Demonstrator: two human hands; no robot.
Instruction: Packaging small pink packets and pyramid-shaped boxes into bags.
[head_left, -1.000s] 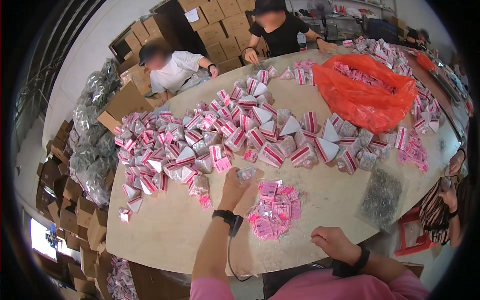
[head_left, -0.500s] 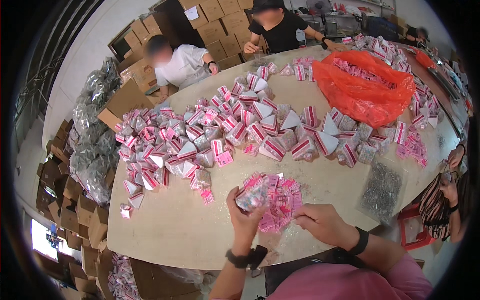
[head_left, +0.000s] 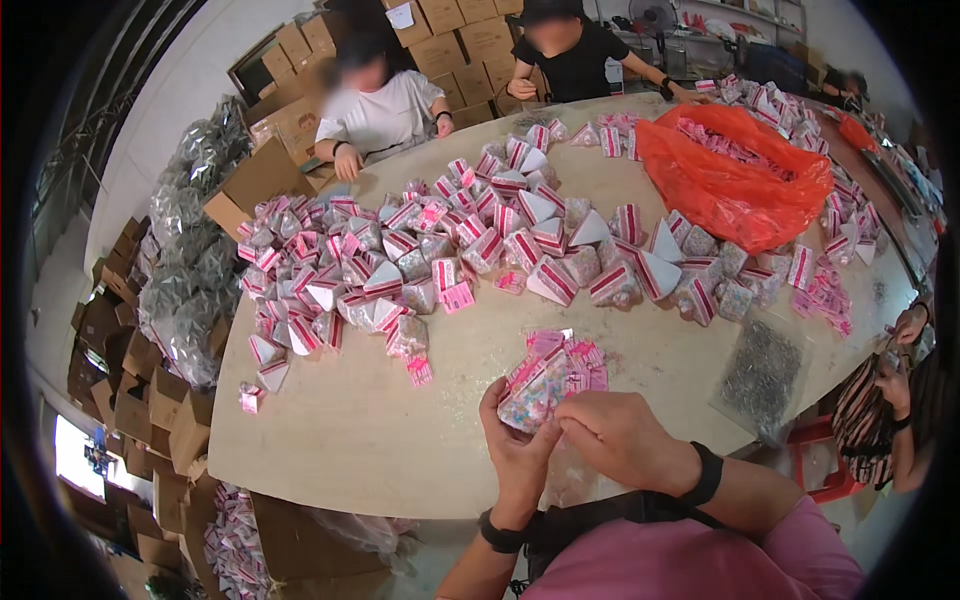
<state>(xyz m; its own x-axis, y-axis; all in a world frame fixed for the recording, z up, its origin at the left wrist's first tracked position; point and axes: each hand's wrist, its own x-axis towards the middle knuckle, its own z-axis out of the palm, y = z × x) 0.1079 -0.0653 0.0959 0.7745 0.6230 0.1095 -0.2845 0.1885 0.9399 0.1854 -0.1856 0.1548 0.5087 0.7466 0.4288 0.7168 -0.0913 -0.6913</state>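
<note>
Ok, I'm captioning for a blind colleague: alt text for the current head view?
A person's left hand holds a clear packet of pastel pieces, right hand at its corner, near pink cards on a pale table; similar packets and a red plastic bag lie beyond.

left hand (head_left: pixel 518 452) — cupped, thumb extended | right hand (head_left: pixel 622 438) — fingers curled | both hands close together
</note>
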